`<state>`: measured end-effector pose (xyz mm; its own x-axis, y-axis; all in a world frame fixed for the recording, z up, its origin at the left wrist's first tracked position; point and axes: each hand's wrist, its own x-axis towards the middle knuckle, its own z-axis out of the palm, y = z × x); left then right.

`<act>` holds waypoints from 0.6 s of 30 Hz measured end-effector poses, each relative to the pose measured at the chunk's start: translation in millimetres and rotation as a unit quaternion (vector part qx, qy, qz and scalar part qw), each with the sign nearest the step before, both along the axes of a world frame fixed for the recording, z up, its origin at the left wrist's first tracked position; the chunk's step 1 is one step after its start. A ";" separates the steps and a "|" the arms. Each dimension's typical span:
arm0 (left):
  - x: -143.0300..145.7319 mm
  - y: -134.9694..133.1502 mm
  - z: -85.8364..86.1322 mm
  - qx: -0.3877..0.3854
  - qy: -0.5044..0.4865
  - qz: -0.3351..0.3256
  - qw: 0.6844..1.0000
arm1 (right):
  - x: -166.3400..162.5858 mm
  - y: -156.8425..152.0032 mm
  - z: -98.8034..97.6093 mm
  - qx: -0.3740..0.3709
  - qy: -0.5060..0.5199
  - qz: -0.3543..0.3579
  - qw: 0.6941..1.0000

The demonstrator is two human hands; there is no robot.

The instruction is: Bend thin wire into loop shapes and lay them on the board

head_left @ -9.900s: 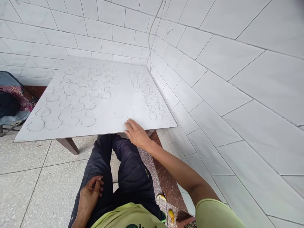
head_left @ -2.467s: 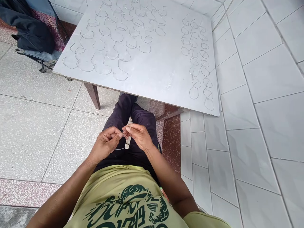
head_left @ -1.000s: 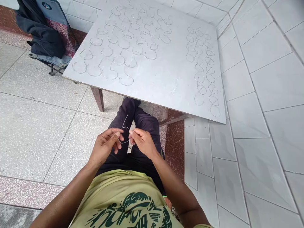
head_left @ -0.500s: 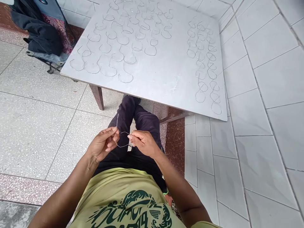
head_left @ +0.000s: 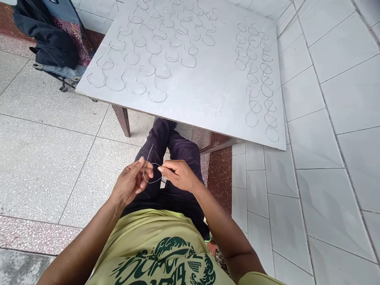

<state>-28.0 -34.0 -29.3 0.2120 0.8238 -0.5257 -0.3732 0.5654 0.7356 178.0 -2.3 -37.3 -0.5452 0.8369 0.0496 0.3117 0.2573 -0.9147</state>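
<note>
Fingers (head_left: 162,169) of left hand (head_left: 130,185) and right hand (head_left: 180,177) pinch wire loop (head_left: 152,182) between.

A thin silvery metal wire (head_left: 152,182), bare and faintly glinting, is being pinched between the left hand (head_left: 130,184) and the right hand (head_left: 179,176). Similar bent metal wire loops (head_left: 156,95) are being carried by the grey desk (head_left: 213,87), whose flat board top is looking matt, smooth and lightly scuffed. Its brown leg (head_left: 122,120) is looking like wood. Soft cloth is being worn: dark trousers (head_left: 181,152) and a yellow-green printed T-shirt (head_left: 142,233). Dull, speckled terrazzo is being shown by the pale floor (head_left: 44,158), while a smooth gloss is being given off by the white wall tiles (head_left: 326,190).
</note>
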 end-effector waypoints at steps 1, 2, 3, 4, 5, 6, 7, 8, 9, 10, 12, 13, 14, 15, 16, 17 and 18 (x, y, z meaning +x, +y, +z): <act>-0.5 -1.2 -0.2 0.022 0.041 0.003 0.999 | 0.3 1.0 -0.6 0.007 -0.005 -0.003 1.000; -1.3 -2.5 -0.4 0.049 0.083 0.006 0.995 | 0.7 2.1 -0.9 0.015 -0.011 -0.004 1.000; -2.3 -3.7 -0.3 0.075 0.126 0.006 0.989 | 1.3 3.2 -1.0 0.025 -0.020 -0.001 1.000; -3.4 -4.7 -0.2 0.101 0.166 0.002 0.981 | 1.9 4.5 -0.9 0.034 -0.030 0.005 0.999; -4.6 -5.5 -0.1 0.123 0.201 -0.008 0.972 | 2.7 6.0 -0.6 0.044 -0.043 0.015 0.998; -5.9 -5.9 -0.1 0.143 0.230 -0.019 0.962 | 3.5 7.5 -0.2 0.054 -0.058 0.027 0.996; -7.2 -6.0 -0.3 0.161 0.257 -0.032 0.952 | 4.3 9.3 0.3 0.065 -0.073 0.041 0.994; -8.5 -5.9 -0.6 0.180 0.282 -0.043 0.941 | 5.1 11.1 0.8 0.077 -0.088 0.056 0.992; -9.7 -5.5 -1.1 0.198 0.307 -0.053 0.929 | 5.6 12.9 1.2 0.090 -0.101 0.070 0.988; -10.7 -5.1 -1.5 0.216 0.330 -0.062 0.917 | 6.0 14.7 1.6 0.103 -0.114 0.082 0.985; -12.2 -4.0 -2.0 0.247 0.368 -0.078 0.893 | 6.2 17.9 2.5 0.126 -0.136 0.099 0.978; -12.6 -3.5 -1.8 0.259 0.380 -0.085 0.884 | 6.0 19.2 3.2 0.133 -0.145 0.105 0.975; -12.8 -3.0 -1.4 0.269 0.388 -0.090 0.877 | 5.7 20.4 4.0 0.138 -0.153 0.109 0.973; -12.8 -2.6 -0.7 0.274 0.394 -0.099 0.872 | 5.3 21.4 5.0 0.140 -0.159 0.113 0.971; -12.7 -2.3 0.2 0.276 0.398 -0.109 0.868 | 4.8 22.2 6.1 0.140 -0.164 0.115 0.970; -12.5 -2.0 1.0 0.275 0.401 -0.119 0.865 | 4.3 22.9 7.2 0.138 -0.166 0.117 0.969; -12.1 -1.8 1.7 0.271 0.405 -0.126 0.864 | 3.8 23.3 8.1 0.135 -0.167 0.115 0.970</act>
<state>-40.1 -35.8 -27.5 0.1639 0.9769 -0.1370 0.4725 0.0442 0.8802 181.8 21.1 -29.2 -0.7398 0.6717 0.0378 0.4845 0.5710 -0.6627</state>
